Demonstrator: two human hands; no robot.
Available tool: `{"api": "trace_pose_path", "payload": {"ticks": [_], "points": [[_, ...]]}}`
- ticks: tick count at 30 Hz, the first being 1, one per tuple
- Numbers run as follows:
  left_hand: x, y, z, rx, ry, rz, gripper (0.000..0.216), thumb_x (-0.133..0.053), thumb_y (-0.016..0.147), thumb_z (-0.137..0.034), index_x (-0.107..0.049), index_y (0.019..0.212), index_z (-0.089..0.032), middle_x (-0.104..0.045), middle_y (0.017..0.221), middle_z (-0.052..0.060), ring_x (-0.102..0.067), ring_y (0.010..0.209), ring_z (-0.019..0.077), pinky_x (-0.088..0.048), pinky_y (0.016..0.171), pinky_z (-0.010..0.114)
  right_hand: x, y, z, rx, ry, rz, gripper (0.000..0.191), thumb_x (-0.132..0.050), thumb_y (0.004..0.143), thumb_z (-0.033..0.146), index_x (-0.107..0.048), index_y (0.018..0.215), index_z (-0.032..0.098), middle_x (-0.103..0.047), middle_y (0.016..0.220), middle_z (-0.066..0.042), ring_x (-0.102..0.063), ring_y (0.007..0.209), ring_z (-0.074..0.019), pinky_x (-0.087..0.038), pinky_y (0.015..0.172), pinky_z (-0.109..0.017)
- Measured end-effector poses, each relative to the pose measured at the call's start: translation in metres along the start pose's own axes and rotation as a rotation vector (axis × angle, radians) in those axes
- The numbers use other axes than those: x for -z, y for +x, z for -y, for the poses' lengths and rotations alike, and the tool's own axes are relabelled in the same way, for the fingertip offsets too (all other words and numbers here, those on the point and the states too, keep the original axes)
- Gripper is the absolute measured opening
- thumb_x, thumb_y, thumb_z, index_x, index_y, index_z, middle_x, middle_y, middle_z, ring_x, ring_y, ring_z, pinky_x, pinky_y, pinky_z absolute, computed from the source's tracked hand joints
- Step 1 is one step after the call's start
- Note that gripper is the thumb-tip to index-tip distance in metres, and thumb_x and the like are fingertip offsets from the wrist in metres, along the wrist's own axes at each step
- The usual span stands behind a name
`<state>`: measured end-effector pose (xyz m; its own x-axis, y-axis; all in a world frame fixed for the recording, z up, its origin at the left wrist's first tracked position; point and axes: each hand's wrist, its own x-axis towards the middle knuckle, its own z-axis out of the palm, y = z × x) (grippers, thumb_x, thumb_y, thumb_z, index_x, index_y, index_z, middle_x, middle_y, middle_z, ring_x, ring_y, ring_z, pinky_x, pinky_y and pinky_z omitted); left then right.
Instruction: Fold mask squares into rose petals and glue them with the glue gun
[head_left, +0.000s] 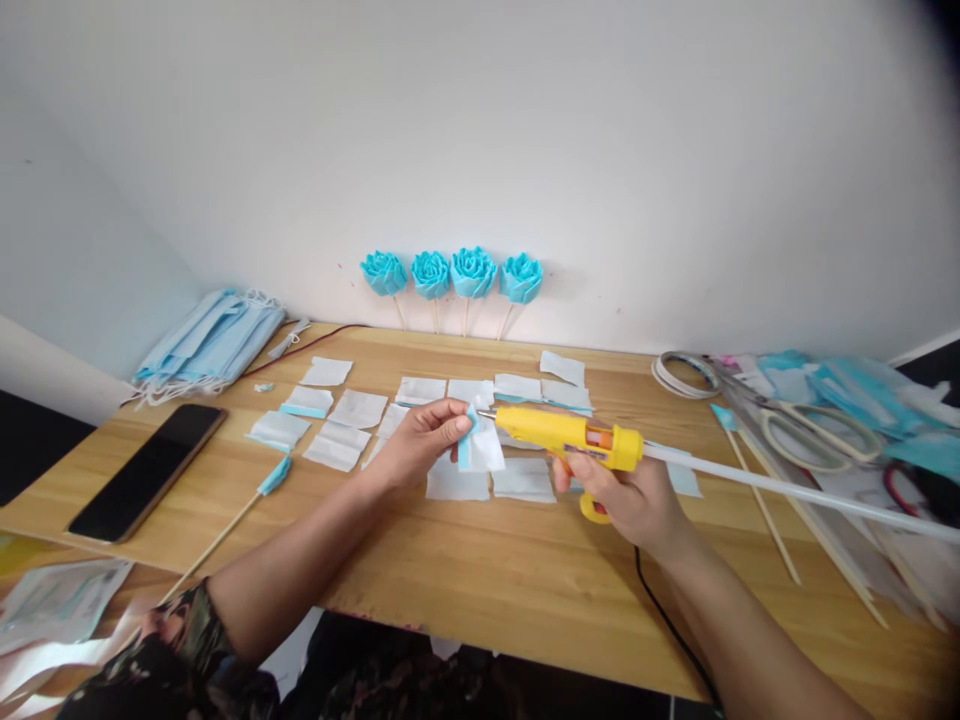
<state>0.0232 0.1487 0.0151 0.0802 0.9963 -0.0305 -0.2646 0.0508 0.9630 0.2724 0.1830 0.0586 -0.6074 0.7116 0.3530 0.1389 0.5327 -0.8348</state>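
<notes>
Between the thumb and fingers of my left hand (pixel 421 440) is a white fabric piece (pixel 486 450) with a folded blue edge. My right hand (pixel 626 495) grips a yellow glue gun (pixel 551 430), whose metal nozzle meets or nearly meets the top of that piece. A long white glue stick (pixel 757 474) sticks out of the gun's back. Several white fabric squares (pixel 345 443) lie on the wooden table (pixel 480 560) around and beneath my hands. Left of my forearm lies a wooden stick with a blue tip (pixel 275 475).
Several blue fabric flowers (pixel 474 272) on sticks lean against the wall. At the left are stacked face masks (pixel 214 340) and a phone (pixel 150 473). Scissors (pixel 821 436), a tape roll (pixel 684 375), blue scraps (pixel 862 390) and more sticks lie at the right. A black cord (pixel 671 625) hangs over the front edge.
</notes>
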Motion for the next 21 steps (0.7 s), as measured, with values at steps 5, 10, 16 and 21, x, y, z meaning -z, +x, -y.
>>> {"api": "trace_pose_path", "payload": {"ticks": [5,10,16,21], "points": [[0.0003,0.0019,0.0011,-0.023,-0.053,-0.021,0.039,-0.081,0.073,-0.051,-0.072,0.092,-0.017,-0.06,0.07,-0.002,-0.049,0.057,0.007,-0.039,0.061,0.022,-0.0007,-0.0001,-0.0004,-0.014,-0.014,0.0,0.042,-0.046,0.099,0.042,-0.059,0.066,0.019,-0.059,0.066,-0.003,-0.056,0.06,-0.0148,-0.044,0.057,-0.029],[-0.0014,0.0006,-0.0004,-0.022,-0.049,-0.054,0.04,-0.077,0.076,-0.055,-0.072,0.085,-0.016,-0.054,0.062,-0.003,-0.047,0.056,0.0077,-0.037,0.059,0.022,-0.0013,-0.0002,-0.0005,-0.05,-0.021,0.003,0.044,-0.047,0.098,0.045,-0.06,0.065,0.019,-0.059,0.066,-0.003,-0.054,0.056,-0.0141,-0.043,0.053,-0.028],[-0.0045,0.0018,-0.0035,-0.006,-0.075,-0.099,0.041,-0.084,0.067,-0.052,-0.072,0.083,-0.016,-0.056,0.064,-0.003,-0.046,0.056,0.0076,-0.037,0.056,0.022,-0.001,0.0007,0.0005,-0.035,-0.026,0.013,0.042,-0.047,0.097,0.043,-0.061,0.065,0.019,-0.061,0.068,-0.004,-0.057,0.06,-0.0155,-0.045,0.055,-0.029],[-0.0041,0.002,-0.0038,-0.01,-0.103,-0.109,0.04,-0.086,0.066,-0.048,-0.073,0.087,-0.017,-0.059,0.067,-0.002,-0.049,0.059,0.0081,-0.039,0.057,0.022,-0.0007,0.0004,0.0028,-0.031,-0.035,0.025,0.042,-0.047,0.098,0.043,-0.06,0.065,0.019,-0.061,0.069,-0.003,-0.054,0.057,-0.0132,-0.044,0.053,-0.027]]}}
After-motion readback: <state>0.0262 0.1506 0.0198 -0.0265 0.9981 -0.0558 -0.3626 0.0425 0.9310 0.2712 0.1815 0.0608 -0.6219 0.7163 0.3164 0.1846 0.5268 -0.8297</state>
